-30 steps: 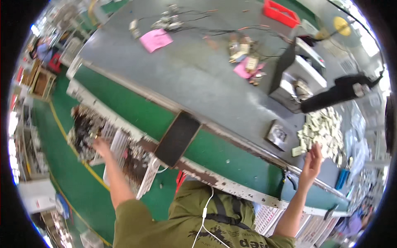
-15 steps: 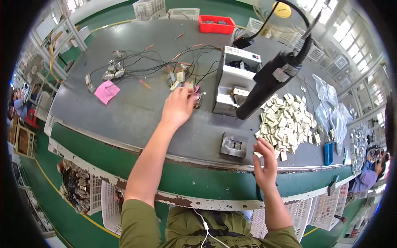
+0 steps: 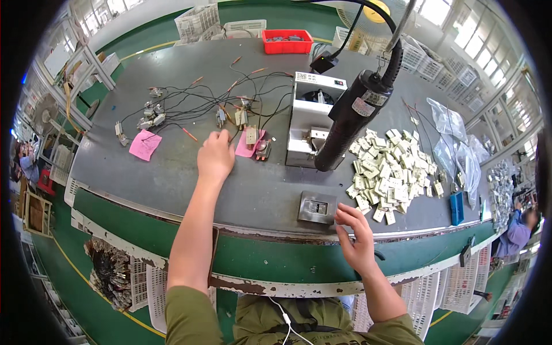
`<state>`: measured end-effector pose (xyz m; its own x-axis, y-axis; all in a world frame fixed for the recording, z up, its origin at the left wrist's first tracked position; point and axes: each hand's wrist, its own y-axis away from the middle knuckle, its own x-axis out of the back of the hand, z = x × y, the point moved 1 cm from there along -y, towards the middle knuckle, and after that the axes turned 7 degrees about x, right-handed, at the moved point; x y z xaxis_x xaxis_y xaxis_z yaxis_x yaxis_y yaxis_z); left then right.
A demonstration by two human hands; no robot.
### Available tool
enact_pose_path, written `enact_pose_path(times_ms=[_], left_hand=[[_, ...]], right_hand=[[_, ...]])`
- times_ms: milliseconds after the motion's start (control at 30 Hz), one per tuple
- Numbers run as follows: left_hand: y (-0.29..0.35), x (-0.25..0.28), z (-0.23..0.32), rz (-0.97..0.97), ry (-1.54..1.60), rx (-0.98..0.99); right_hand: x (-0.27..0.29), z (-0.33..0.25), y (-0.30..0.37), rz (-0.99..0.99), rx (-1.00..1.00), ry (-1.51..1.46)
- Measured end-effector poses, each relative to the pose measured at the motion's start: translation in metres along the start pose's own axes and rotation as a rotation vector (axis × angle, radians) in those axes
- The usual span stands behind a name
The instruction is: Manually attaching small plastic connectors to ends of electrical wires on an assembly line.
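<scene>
My left hand (image 3: 216,155) hangs low over the table, fingers apart and slightly bent, with nothing seen in it. Just right of it lies a pink paper slip (image 3: 244,150) with a cream block-shaped part (image 3: 251,135) on it. A small metal-and-dark assembly (image 3: 263,150) rests at the slip's right edge. My right hand (image 3: 357,241) is open at the table's front edge, thumb apart from the fingers. Its fingertips are close beside a square metal fixture (image 3: 317,207) with a slotted recess. A large pile of cream plastic pieces (image 3: 391,172) lies beyond this hand.
A black cylindrical power screwdriver (image 3: 348,123) hangs before a metal box-like machine (image 3: 300,109). Black wires (image 3: 195,102) with attached parts spread across the left. A second pink slip (image 3: 145,145), a red bin (image 3: 287,43), plastic bags (image 3: 451,126) and a blue holder (image 3: 456,208) are also on the table.
My left hand has moved left, away from the parts on the pink slip, uncovering them. My right hand has shifted slightly left toward the fixture. The whole view has shifted a little.
</scene>
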<state>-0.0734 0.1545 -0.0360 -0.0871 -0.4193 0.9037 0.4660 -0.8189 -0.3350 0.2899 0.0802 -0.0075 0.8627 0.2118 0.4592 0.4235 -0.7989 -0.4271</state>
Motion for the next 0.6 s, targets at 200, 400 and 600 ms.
enact_pose_path(times_ms=[200, 400, 600], left_hand=[[0.101, 0.098, 0.045, -0.446, 0.614, -0.040], [0.150, 0.105, 0.059, -0.798, 0.902, -0.184], [0.135, 0.099, 0.049, -0.872, 1.735, 0.258]], right_hand=[[-0.009, -0.015, -0.007, -0.267, -0.024, -0.189], [-0.054, -0.044, -0.009, -0.373, -0.376, -0.802], [-0.030, -0.047, 0.010, -0.474, -0.360, -0.812]])
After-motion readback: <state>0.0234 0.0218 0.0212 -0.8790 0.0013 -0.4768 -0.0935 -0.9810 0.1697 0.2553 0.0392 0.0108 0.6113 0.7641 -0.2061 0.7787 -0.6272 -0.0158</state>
